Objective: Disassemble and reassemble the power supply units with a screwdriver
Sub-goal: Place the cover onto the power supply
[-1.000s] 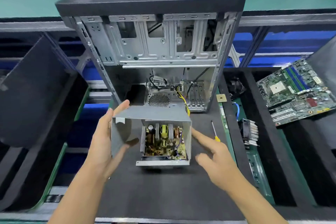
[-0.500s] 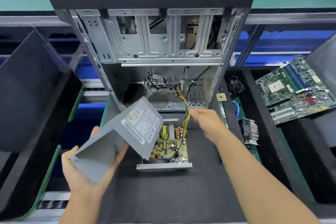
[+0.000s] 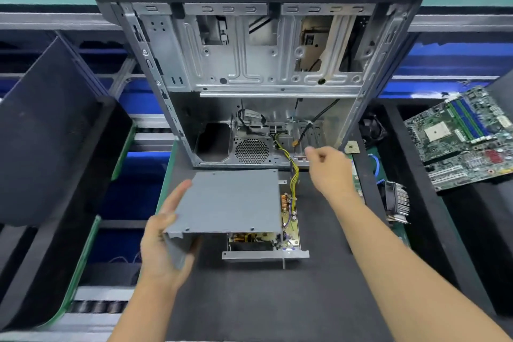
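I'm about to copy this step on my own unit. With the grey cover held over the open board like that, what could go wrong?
The left hand holds the cover only at one corner, so it might tip onto the exposed board. The yellow wires run close to the cover's right edge and could get pinched as it goes down.

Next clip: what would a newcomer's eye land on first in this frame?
Most likely the big open PC case standing at the centre back, its bare metal interior facing the camera. Just in front of it, the left hand holds a grey metal cover over the power supply board on the black mat. A green motherboard lies at the right edge.
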Available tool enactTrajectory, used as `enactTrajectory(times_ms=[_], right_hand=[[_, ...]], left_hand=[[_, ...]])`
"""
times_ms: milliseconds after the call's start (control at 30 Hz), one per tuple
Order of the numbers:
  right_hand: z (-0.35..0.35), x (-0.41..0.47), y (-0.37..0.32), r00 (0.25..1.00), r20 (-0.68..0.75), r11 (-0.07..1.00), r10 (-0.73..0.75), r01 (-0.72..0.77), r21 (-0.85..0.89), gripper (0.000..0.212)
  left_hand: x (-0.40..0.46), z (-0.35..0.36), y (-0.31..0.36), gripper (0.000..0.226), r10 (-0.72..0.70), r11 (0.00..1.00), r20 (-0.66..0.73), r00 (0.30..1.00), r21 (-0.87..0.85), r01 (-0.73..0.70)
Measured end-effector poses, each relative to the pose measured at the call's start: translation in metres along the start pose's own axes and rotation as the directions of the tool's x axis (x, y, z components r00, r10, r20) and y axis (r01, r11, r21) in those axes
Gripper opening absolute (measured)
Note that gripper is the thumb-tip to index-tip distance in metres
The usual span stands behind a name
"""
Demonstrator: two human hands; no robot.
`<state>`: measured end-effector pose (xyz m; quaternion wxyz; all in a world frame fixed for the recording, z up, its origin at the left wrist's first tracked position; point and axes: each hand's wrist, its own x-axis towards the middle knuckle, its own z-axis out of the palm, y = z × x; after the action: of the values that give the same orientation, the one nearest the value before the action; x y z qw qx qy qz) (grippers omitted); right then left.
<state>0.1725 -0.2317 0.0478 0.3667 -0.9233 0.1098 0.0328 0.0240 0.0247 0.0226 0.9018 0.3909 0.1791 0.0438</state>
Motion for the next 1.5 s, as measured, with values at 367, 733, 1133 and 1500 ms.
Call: enactTrajectory(times_ms=[367, 733, 1133, 1500], right_hand=[[-0.035, -0.110, 0.027, 0.823, 0.545, 0.699, -0.161, -0.295, 0.652, 0.031], [-0.015, -0.096, 0.044, 0.892, 0.442, 0.791, -0.091, -0.205, 0.576, 0.031], [-0.023, -0.082, 0.012, 0.911, 0.396, 0.781, -0.113, -0.165, 0.603, 0.027], [-0.051, -0.051, -0.041, 0.810, 0.418, 0.837, -0.411, 0.154, 0.525, 0.038]], left_hand=[[-0.008, 0.049, -0.018, 0.082, 0.063, 0.844, 0.370, 0.927, 0.475, -0.247], [0.012, 0.047, -0.028, 0.067, -0.124, 0.660, 0.305, 0.944, 0.736, -0.151], [0.018, 0.065, 0.005, 0.066, -0.039, 0.708, 0.212, 0.976, 0.695, -0.122], [0.027, 0.061, 0.034, 0.060, -0.143, 0.897, -0.035, 0.989, 0.418, 0.145]])
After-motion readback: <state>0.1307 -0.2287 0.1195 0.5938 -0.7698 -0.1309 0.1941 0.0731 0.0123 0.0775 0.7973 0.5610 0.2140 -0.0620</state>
